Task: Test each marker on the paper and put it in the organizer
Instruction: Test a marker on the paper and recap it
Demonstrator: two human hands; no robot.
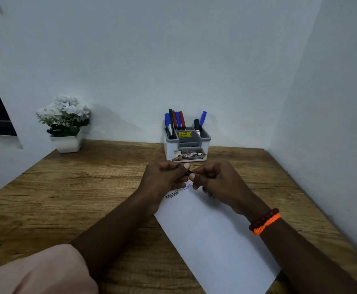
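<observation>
at the back of the desk [88, 187], against the wall: one organizer [187, 145], white with grey compartments, price sticker on its centre tier and a printed label across the front. left compartment holds six capped markers upright and leaning, two blue [178, 119], two red [181, 119], one green [170, 115], and one more blue [167, 122] at the outer edge. right compartment holds two, one black [196, 124] and one blue [203, 118], the latter tilted to the right. centre tiers look unfilled as far as can be seen.

back left corner: a white pot [67, 143] of white flowers.

before the organizer: one sheet of paper [213, 240], lying askew, with a black scribble [172, 195] and a blue scribble [187, 187] near its far end.

above that far end: left hand [164, 179] and right hand [217, 181], both with fingers curled, meeting on one dark marker [187, 172]. only a short length of it shows between the two thumbs; the rest is hidden within the fists. it is held clear of the paper, just in front of the organizer. whether the cap is on cannot be told. right wrist carries a dark bead band and an orange band [265, 222].
</observation>
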